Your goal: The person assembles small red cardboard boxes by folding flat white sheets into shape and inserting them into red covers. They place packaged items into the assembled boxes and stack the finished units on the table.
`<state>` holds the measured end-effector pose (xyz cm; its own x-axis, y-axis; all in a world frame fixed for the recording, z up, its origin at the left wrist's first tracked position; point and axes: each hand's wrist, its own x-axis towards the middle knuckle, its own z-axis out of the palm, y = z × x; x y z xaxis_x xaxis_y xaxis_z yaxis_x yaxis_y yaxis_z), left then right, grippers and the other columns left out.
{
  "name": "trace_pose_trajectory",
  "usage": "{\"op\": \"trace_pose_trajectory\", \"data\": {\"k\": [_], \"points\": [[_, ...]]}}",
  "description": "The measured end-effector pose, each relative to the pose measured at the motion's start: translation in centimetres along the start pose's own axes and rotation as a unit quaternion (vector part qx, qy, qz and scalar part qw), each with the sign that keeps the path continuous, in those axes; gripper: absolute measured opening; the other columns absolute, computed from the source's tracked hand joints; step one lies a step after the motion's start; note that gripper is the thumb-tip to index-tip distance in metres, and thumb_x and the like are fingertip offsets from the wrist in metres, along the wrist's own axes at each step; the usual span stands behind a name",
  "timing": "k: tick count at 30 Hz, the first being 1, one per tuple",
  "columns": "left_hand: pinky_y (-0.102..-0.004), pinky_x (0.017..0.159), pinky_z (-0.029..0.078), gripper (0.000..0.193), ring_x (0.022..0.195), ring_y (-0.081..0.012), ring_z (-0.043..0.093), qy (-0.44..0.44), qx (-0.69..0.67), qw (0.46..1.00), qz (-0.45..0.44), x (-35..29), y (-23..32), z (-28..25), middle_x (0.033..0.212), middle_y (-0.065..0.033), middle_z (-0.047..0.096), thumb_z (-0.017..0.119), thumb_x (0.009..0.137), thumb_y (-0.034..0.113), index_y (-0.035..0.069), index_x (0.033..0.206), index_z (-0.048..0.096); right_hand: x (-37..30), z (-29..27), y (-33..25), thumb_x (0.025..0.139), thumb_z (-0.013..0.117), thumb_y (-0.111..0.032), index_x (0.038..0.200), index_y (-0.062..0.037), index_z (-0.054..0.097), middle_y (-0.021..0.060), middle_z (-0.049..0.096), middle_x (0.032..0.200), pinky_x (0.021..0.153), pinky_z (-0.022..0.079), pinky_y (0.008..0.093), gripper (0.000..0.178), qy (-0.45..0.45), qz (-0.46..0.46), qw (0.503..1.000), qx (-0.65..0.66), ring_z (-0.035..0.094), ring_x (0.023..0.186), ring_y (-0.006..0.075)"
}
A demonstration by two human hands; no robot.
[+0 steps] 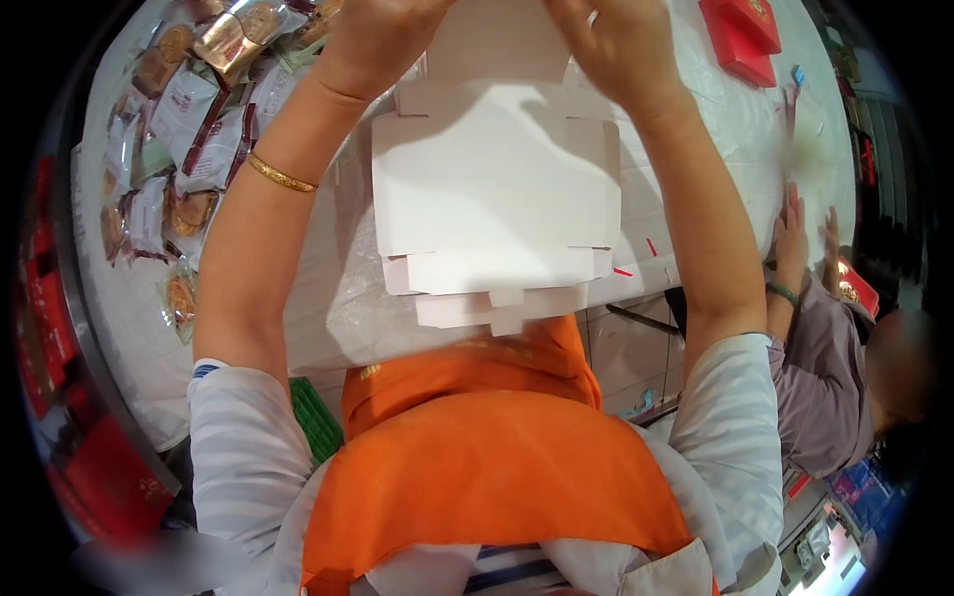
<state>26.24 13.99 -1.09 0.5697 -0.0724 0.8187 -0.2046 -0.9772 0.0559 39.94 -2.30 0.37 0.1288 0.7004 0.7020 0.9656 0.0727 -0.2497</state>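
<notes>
An unfolded white cardboard box (497, 189) lies in front of me, printless side up, its near flaps reaching over the table's front edge. Its far panel (502, 45) runs up past the top of the picture, shaded by my arms. At that panel's left side is my left hand (390, 38); a gold bracelet (281, 174) circles the wrist. My right hand (616, 48) is at the panel's right side, its bent fingers partly in sight. The upper edge cuts off the fingertips of both hands, so their hold on the cardboard is hidden.
Several wrapped biscuits and pastries (189, 124) are heaped on the left of the plastic-covered table (696, 189). A red box (743, 38) stands at the far right. On the right, another person's hands (792, 238) reach over the table. A green crate (315, 417) is below, left.
</notes>
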Motion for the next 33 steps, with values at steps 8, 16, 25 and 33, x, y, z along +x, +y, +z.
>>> {"op": "trace_pose_trajectory", "data": {"k": [8, 16, 25, 33], "points": [[-0.0291, 0.062, 0.055, 0.036, 0.074, -0.0211, 0.068, 0.004, 0.024, 0.999, 0.025, -0.5, -0.2, 0.4, 0.088, -0.0072, 0.070, 0.067, 0.073, 0.000, 0.007, 0.107, 0.073, 2.7, -2.2, 0.5, 0.098, 0.051, -0.025, 0.097, 0.0008, 0.069, 0.0227, 0.068, 0.086, 0.075, 0.050, 0.0427, 0.031, -0.248, 0.140, 0.956, 0.071, 0.064, 0.082, 0.0406], [-0.0282, 0.063, 0.054, 0.032, 0.074, -0.0208, 0.068, 0.010, 0.020, 0.999, 0.025, -1.9, 0.0, 0.7, 0.087, -0.0078, 0.070, 0.069, 0.073, 0.000, 0.006, 0.104, 0.073, 1.5, -1.1, 0.7, 0.100, 0.046, -0.026, 0.091, 0.0019, 0.064, 0.0255, 0.067, 0.092, 0.076, 0.048, 0.0447, 0.034, -0.232, 0.149, 0.957, 0.096, 0.062, 0.087, 0.0428], [-0.0301, 0.067, 0.054, 0.041, 0.077, -0.0216, 0.065, -0.002, -0.084, 0.996, -0.017, -1.8, -0.1, 0.6, 0.089, -0.0085, 0.068, 0.067, 0.076, -0.008, 0.010, 0.112, 0.073, 0.6, -0.2, 1.7, 0.097, 0.058, -0.037, 0.088, -0.0016, 0.064, 0.0196, 0.064, 0.075, 0.064, 0.048, 0.0423, 0.037, -0.256, 0.137, 0.947, 0.136, 0.060, 0.068, 0.0377], [-0.0320, 0.065, 0.049, 0.028, 0.073, -0.0215, 0.061, -0.102, -0.219, 0.956, -0.166, -1.2, 1.3, -1.7, 0.084, -0.0085, 0.066, 0.070, 0.083, 0.012, 0.001, 0.109, 0.070, 0.5, -0.5, 0.0, 0.095, 0.060, -0.034, 0.083, -0.0032, 0.064, 0.0175, 0.064, 0.073, 0.061, 0.048, 0.0428, 0.033, -0.269, 0.173, 0.937, 0.142, 0.060, 0.066, 0.0369]]}}
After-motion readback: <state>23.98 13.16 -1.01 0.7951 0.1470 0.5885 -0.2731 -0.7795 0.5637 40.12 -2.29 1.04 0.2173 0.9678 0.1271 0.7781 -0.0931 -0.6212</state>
